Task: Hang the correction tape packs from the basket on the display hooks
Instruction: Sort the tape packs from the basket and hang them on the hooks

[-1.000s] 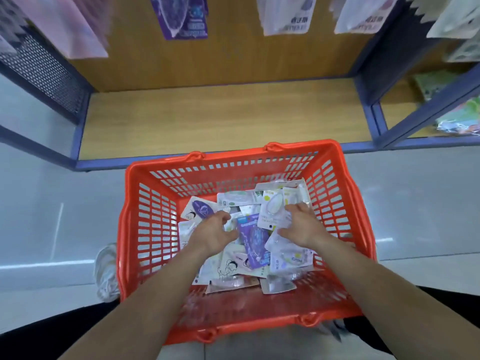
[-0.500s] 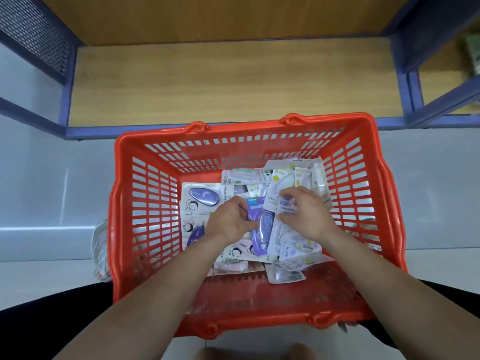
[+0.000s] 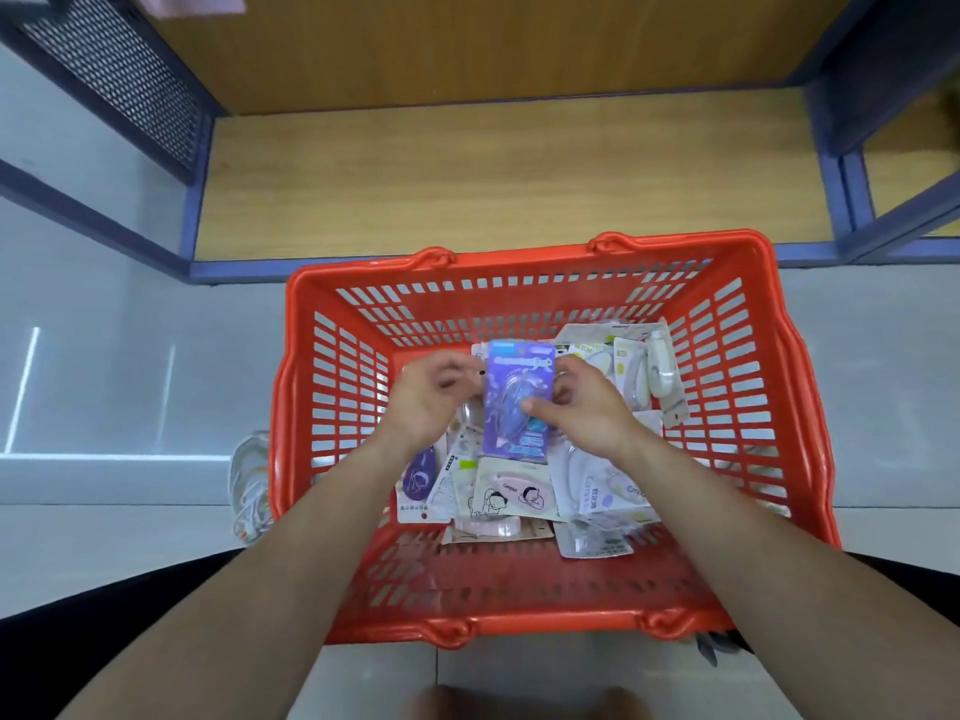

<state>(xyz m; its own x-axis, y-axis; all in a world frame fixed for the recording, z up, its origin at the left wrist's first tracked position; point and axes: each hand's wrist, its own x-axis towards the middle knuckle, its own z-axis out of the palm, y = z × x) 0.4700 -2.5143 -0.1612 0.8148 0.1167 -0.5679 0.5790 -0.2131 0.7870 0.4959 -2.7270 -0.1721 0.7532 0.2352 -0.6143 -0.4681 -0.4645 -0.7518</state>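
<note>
Right hand (image 3: 587, 407) pinches the purple correction tape pack (image 3: 517, 402), thumb on its face, upright over the pile of packs (image 3: 519, 491) mid red basket (image 3: 519, 257), well apart from the walls. Left hand (image 3: 436, 392) curled at the pack's left edge; blurred, can't tell if it grips. Wooden shelf (image 3: 493, 174) just past the far rim.

"Campus" is legible on the cream cartoon pack (image 3: 511, 493) just below frame centre; the purple pack (image 3: 517, 402) above it carries lettering too blurred to read.
</note>
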